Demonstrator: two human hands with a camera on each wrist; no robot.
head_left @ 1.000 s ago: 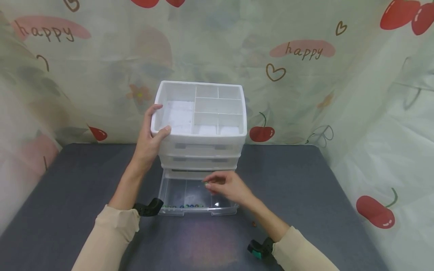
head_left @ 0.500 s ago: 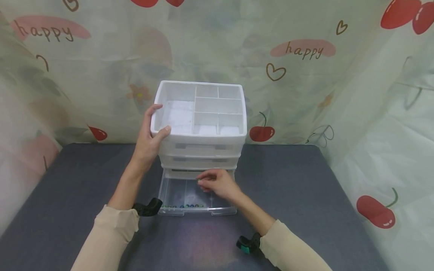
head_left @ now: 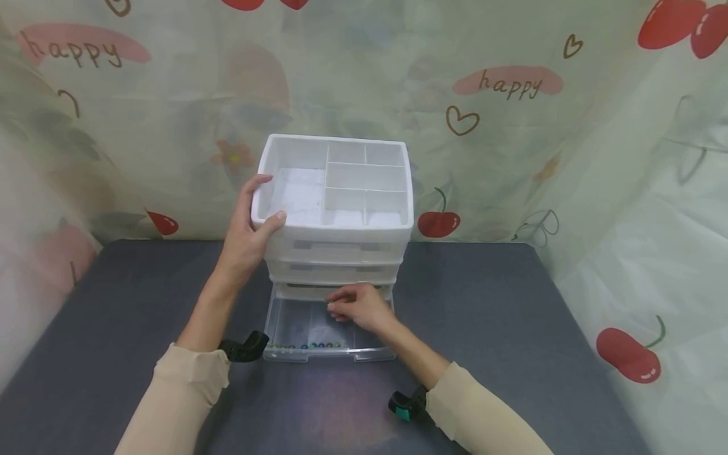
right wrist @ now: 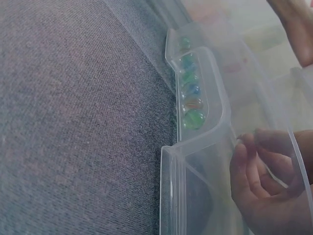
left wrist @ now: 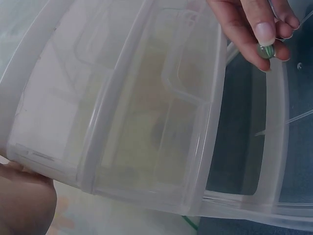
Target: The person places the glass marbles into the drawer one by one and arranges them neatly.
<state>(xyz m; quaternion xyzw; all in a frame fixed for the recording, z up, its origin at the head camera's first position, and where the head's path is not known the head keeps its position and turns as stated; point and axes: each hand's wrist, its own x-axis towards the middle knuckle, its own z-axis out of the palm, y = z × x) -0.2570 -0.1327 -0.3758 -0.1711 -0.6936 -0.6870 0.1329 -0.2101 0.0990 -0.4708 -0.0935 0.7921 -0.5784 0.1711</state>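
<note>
A white plastic drawer unit [head_left: 347, 235] stands upright on the table with its clear bottom drawer [head_left: 330, 355] pulled out. My left hand [head_left: 243, 234] grips the unit's upper left rim, thumb over the front edge. Over the open drawer, my right hand [head_left: 364, 308] pinches a small green glass marble [left wrist: 266, 51] between thumb and fingertips. Several green, blue and amber marbles [right wrist: 194, 119] lie in a row against the inside of the drawer's front wall. Seen from the right wrist, the right hand shows through clear plastic.
Two more drawers [head_left: 334, 273] above the bottom one are closed. The unit's top is a tray divided into several compartments [head_left: 298, 189]. Dark grey cloth [head_left: 472, 316] covers the table, and a printed curtain [head_left: 352, 76] hangs behind and at the sides.
My right hand has moved left over the drawer with the marble, mostly in the first half second. A small brownish thing on the table is now hidden by the right forearm. The left hand stays put.
</note>
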